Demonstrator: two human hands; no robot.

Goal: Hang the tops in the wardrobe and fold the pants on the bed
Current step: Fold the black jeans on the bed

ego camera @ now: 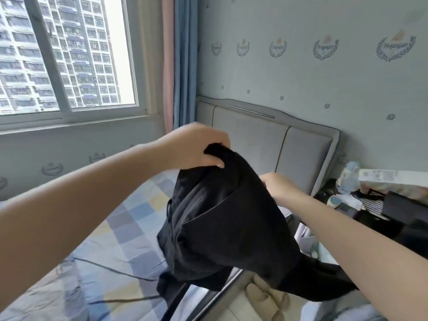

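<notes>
Pants of black, heavy cloth are held bunched in the air over the edge of the checked-sheeted bed, pinched by the left hand and gripped by the right hand, so, judging by this, the folding step is beginning and spreading them flat is called for next.

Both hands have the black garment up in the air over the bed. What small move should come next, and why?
Probably spread the hands apart to open out the black garment. The left hand pinches its top edge, the right hand grips beside it, and the cloth hangs bunched above the bed.
</notes>
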